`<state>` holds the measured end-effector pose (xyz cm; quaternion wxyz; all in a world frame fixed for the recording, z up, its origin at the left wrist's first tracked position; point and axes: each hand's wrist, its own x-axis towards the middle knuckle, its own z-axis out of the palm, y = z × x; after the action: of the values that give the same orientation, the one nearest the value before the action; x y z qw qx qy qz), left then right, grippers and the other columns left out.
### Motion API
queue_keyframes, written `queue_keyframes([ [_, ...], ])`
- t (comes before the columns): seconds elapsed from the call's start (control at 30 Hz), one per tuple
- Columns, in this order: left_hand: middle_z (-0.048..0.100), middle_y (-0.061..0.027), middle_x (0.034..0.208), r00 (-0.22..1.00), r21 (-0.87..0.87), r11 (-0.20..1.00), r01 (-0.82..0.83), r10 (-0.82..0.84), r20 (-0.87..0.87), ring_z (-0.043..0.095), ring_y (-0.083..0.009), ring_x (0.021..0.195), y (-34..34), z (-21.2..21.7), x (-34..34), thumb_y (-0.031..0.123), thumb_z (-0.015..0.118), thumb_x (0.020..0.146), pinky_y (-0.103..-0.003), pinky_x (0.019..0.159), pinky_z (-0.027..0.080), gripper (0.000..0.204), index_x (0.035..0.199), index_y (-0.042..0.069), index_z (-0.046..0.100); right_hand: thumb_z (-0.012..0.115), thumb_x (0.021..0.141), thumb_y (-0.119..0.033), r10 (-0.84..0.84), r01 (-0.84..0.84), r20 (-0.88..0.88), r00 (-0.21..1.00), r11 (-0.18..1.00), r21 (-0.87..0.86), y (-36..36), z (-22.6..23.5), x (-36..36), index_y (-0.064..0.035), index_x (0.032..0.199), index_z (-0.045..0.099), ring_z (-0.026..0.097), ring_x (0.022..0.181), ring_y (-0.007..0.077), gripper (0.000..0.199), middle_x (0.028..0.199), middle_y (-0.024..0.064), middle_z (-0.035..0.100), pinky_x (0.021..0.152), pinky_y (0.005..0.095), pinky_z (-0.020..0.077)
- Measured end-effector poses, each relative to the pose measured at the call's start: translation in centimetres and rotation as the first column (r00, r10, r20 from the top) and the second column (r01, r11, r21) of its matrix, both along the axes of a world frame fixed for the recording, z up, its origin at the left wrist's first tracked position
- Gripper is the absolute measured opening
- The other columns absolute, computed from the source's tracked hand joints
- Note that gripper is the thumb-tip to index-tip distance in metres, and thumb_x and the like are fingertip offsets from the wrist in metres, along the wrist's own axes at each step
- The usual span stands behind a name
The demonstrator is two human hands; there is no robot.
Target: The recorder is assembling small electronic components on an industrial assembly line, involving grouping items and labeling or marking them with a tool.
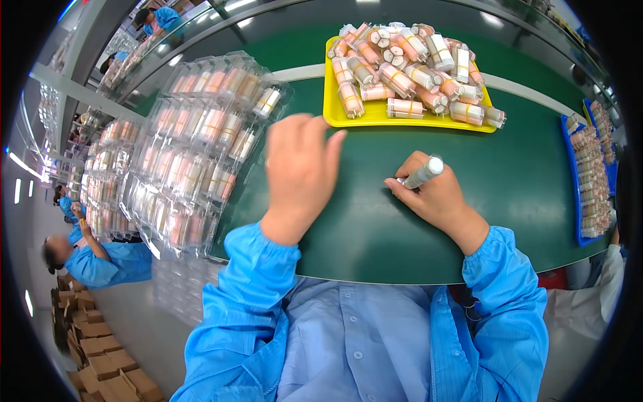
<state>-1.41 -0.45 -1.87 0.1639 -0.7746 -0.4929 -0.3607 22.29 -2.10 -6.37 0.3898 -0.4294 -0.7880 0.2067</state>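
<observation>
My left hand (299, 167) hovers over the green table (522, 181) with its fingers together and slightly curled, holding nothing I can see. It sits just right of stacked clear plastic blister trays (194, 154) filled with pink and white cylinders. My right hand (432, 197) rests on the table and grips a single whitish cylinder (423, 173) that sticks up and to the right. Beyond both hands stands a yellow tray (335, 110) heaped with several bundles of pink and white cylinders (408, 74).
A blue tray (573, 194) with more bundles lies at the table's right edge. A white stripe (301, 71) runs across the table behind the yellow tray. On the left, below table level, are people in blue coats (100, 261) and brown cardboard boxes (100, 362).
</observation>
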Motion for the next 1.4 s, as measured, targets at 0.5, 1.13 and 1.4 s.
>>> queue_keyframes([
  [0.5,0.058,-0.017,0.108,0.997,-0.145,0.989,-0.026,0.037,0.075,0.064,-0.0337,0.092,5.6,-2.5,4.2,0.022,0.076,0.09,-0.043,0.079,0.05,0.023,0.105,0.008,0.067,0.08,0.086,-0.019,-0.006,0.003,0.04,0.999,0.997,0.076,0.3,-0.1,0.6,-0.0037,0.078,0.063,0.061,0.061,0.0256,0.024,0.077,0.0092,0.058,0.057,0.0411,0.0504],
  [1.13,0.066,-0.0137,0.111,0.754,-0.521,0.622,0.585,-0.18,0.632,0.064,-0.0282,0.108,-3.0,-2.2,4.7,0.0,0.078,0.078,-0.039,0.091,0.055,0.048,0.12,0.003,0.055,0.074,0.085,-0.003,0.004,0.036,-0.247,0.969,0.987,0.156,0.1,1.8,0.8,-0.0014,0.081,0.064,0.06,0.066,0.0224,0.012,0.076,0.01,0.062,0.057,0.0356,0.0467],
  [1.4,0.062,-0.0104,0.108,0.801,-0.419,0.723,0.549,-0.312,0.511,0.064,-0.0249,0.09,-2.7,-3.3,4.6,0.002,0.083,0.074,-0.034,0.081,0.055,0.049,0.117,0.003,0.058,0.074,0.086,-0.006,-0.057,0.06,-0.197,0.979,0.998,0.009,-0.4,2.1,0.3,-0.0036,0.08,0.063,0.057,0.063,0.0211,0.013,0.075,0.0075,0.059,0.055,0.0357,0.0442],
])
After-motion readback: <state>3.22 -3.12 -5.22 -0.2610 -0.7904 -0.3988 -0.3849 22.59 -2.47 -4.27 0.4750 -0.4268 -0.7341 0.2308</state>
